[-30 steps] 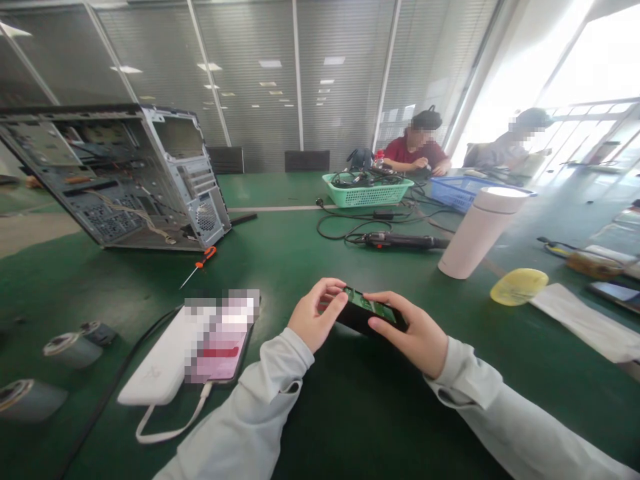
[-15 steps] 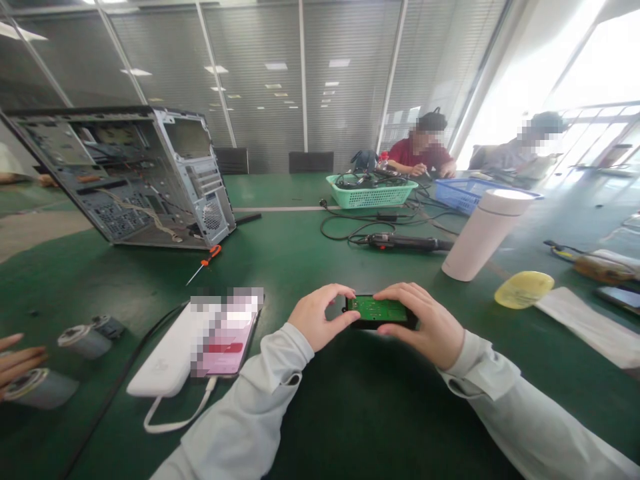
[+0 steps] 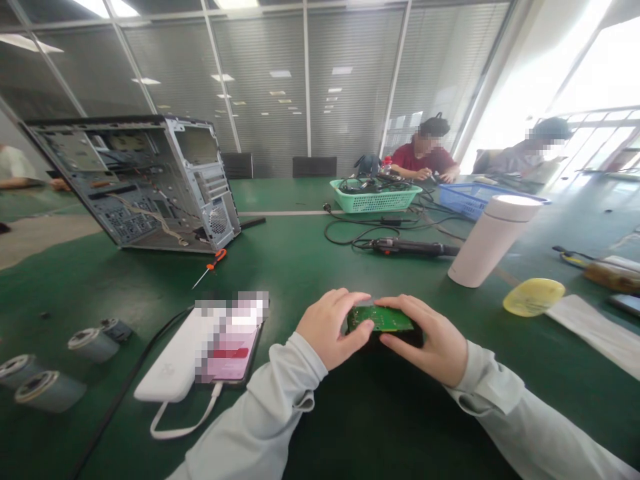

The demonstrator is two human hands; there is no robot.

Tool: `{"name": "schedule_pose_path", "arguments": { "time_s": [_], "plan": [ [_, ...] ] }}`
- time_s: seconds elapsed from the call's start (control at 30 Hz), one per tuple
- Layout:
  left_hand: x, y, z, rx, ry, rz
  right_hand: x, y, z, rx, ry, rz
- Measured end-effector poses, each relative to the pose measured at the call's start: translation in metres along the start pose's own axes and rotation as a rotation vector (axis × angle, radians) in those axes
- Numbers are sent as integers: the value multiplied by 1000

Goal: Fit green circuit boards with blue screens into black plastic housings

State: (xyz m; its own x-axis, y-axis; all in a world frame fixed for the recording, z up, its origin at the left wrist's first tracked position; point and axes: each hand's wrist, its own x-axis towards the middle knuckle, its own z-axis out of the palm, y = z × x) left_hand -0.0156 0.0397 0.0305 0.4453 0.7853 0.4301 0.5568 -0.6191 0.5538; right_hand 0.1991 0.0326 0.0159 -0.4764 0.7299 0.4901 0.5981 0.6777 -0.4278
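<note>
A small green circuit board (image 3: 387, 319) is in front of me, between both hands, with something black under it and at its right end. My left hand (image 3: 334, 328) pinches the board's left end, thumb on the near edge and fingers at the far edge. My right hand (image 3: 434, 339) is closed round the right end, its index finger along the far side and its thumb at the near side. Under the board the black part is mostly in shadow, so I cannot tell how far apart the two are.
Left of my hands lie a white power bank (image 3: 167, 363) and a phone (image 3: 233, 357), joined by a cable. Metal cylinders (image 3: 50, 391), a screwdriver (image 3: 210, 268) and an open computer case (image 3: 150, 187) are farther left. Beyond are a power tool (image 3: 413, 247), bottle (image 3: 493, 243) and green basket (image 3: 375, 199).
The board now looks raised and tilted, where before it lay within the black frame. My left fingers have moved right along it. Another person's hand has left the cylinders at the left.
</note>
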Motion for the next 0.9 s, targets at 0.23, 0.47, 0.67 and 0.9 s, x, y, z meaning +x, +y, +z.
{"name": "schedule_pose_path", "arguments": {
  "time_s": [0.23,0.47,0.67,0.9],
  "plan": [
    [1,3,-4,14,-27,-6,-1,1,1,57,-19,19],
    [5,-9,7,-381,192,-338,-3,15,0,190,13,187],
    [6,-22,32,-877,-2,-700,4,44,-12,331,200,502],
    [3,-17,37,-1167,29,-896,3,34,1,863,-97,749]
  ]
}}
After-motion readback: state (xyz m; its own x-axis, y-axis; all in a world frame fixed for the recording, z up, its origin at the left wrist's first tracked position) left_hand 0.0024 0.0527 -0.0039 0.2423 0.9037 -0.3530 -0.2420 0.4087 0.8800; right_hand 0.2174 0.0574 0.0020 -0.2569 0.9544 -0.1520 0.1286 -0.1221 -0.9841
